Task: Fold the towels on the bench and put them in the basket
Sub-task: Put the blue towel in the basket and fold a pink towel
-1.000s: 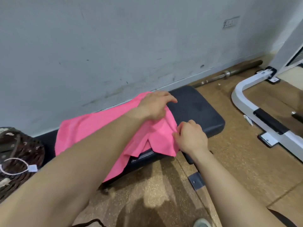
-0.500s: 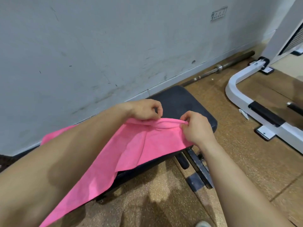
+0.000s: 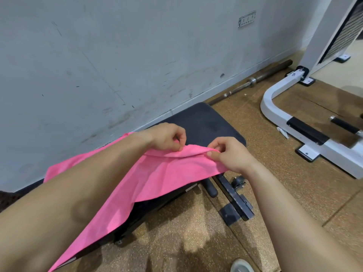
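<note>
A pink towel (image 3: 157,179) lies spread over a black padded bench (image 3: 206,122) that stands along a grey wall (image 3: 117,55); its near side hangs off the bench's front edge, one corner trailing down toward the speckled brown floor (image 3: 176,232). The towel's right-hand edge is raised off the pad and stretched between the two hands; the left hand (image 3: 167,137) pinches that edge at its far end, fingers curled round the cloth, and the right hand (image 3: 229,154) pinches the same edge at its near end, thumb pressed on top of the fabric; the strip of cloth between them sags slightly. Both hands hover over the right part of the bench, close together, with bare black pad showing beyond them. A barbell (image 3: 255,79) lies on the floor against the wall's foot; a white machine frame (image 3: 275,110) stands on the floor to the right, well apart from the bench.
</note>
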